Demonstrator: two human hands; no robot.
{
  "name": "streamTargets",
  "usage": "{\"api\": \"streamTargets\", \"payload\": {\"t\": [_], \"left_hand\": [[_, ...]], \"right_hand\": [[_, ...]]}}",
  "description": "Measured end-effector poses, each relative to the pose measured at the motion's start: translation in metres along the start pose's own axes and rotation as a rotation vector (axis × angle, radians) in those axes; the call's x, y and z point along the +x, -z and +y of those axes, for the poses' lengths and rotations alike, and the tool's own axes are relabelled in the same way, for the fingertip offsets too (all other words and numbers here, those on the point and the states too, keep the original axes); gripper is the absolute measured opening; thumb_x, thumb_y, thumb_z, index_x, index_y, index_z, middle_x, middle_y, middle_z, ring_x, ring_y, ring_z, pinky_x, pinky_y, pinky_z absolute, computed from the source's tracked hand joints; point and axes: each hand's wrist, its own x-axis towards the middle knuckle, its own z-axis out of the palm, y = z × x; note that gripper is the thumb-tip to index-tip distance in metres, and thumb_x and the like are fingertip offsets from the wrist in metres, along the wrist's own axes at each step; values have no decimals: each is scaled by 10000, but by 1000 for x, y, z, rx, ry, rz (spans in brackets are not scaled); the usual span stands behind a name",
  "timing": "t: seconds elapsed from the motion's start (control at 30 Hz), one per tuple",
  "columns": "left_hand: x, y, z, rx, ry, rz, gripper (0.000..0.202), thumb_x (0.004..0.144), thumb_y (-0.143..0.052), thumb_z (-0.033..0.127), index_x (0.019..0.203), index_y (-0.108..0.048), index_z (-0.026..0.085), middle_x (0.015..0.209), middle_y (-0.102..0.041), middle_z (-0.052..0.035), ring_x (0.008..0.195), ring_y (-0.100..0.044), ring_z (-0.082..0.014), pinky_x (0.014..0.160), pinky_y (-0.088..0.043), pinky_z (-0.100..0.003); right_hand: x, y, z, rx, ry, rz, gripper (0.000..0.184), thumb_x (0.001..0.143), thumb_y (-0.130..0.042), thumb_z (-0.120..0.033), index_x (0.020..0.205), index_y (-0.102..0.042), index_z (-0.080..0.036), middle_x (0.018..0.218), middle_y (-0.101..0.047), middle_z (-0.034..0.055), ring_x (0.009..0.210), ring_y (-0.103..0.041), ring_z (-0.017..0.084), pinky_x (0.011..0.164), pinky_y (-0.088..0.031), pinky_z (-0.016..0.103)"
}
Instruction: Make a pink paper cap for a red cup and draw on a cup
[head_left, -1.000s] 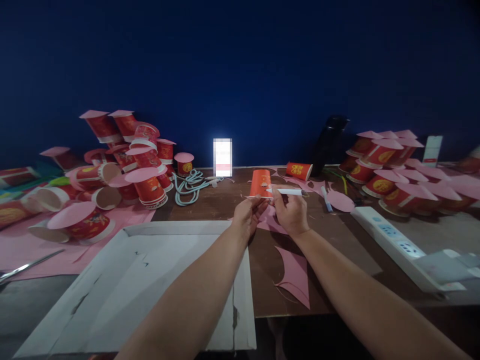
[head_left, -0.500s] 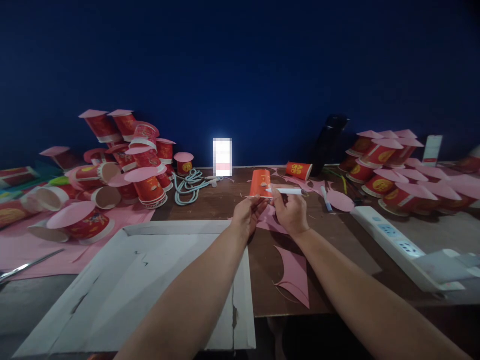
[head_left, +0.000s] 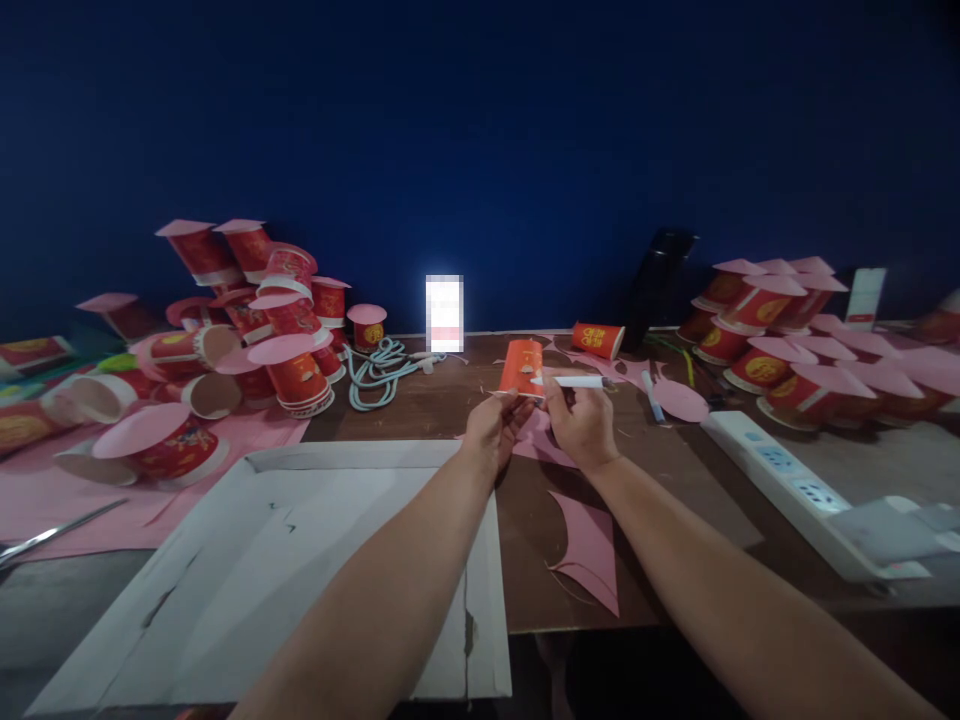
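Observation:
A red paper cup (head_left: 520, 366), bottom up with its rim downward, is held by my left hand (head_left: 495, 428) at the rim. Between the fingers of my right hand (head_left: 583, 425) is a white marker pen (head_left: 579, 382), its tip at the cup's side near some small markings. The right fingers rest close against the cup's right edge. Pink paper scraps (head_left: 589, 550) lie on the brown table (head_left: 660, 500) below and around my hands.
Red cups with pink paper discs (head_left: 289, 350) are piled at left and stacked at right (head_left: 780, 305). A white box lid (head_left: 300, 580), coiled cable (head_left: 375, 375), power strip (head_left: 787, 490), scissors (head_left: 67, 525), black bottle (head_left: 660, 285), pink oval (head_left: 681, 401) and lying cup (head_left: 598, 340) surround me.
The cup has tilted slightly in my left hand. Both hands stay in nearly the same place, the pen still at the cup's side.

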Motion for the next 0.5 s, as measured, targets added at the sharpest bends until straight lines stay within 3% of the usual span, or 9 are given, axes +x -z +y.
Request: {"api": "streamTargets", "payload": {"t": [0.5], "left_hand": [[0, 0, 0, 0, -6, 11, 94, 768, -546, 35, 699, -581, 87, 612, -629, -61, 562, -608, -94, 648, -525, -203]], "right_hand": [[0, 1, -2, 22, -18, 0, 260, 888, -472, -368, 914, -639, -170, 779, -701, 74, 736, -666, 190, 682, -512, 303]]}}
